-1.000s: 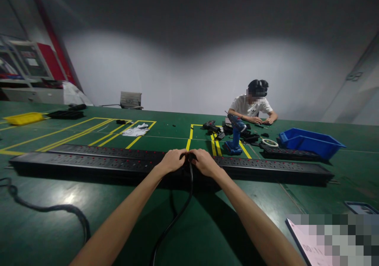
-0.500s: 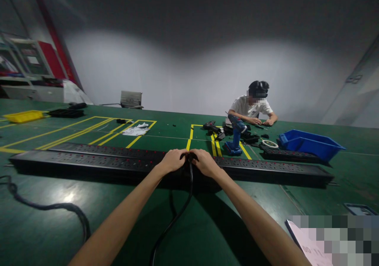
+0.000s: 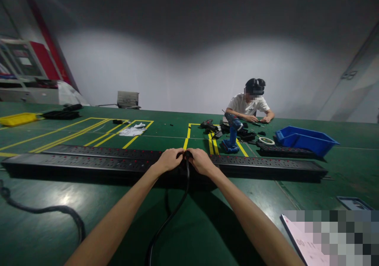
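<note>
Both hands meet at 12 o'clock, straight ahead on the green counter. Left hand and right hand closed side by side over the black plug, fingers curled down onto it, knuckles nearly touching; how much of the plug each hand actually pinches cannot be told, since the fingers hide it. Plug seated on top of the near power strip, roughly at its middle. Long axis of that strip running from 9 o'clock to 3 o'clock, square across the line of the forearms. Black cable dropping from between the hands toward 6 o'clock, at right angles to the strip. Neither hand nearer: both equally on the plug, left from the 9 o'clock side, right from the 3 o'clock side.

Second strip lying just behind the first, parallel. Beyond, at about 1 o'clock, a seated person, a blue drill upright and a blue bin. Loose cord at 8 o'clock.
</note>
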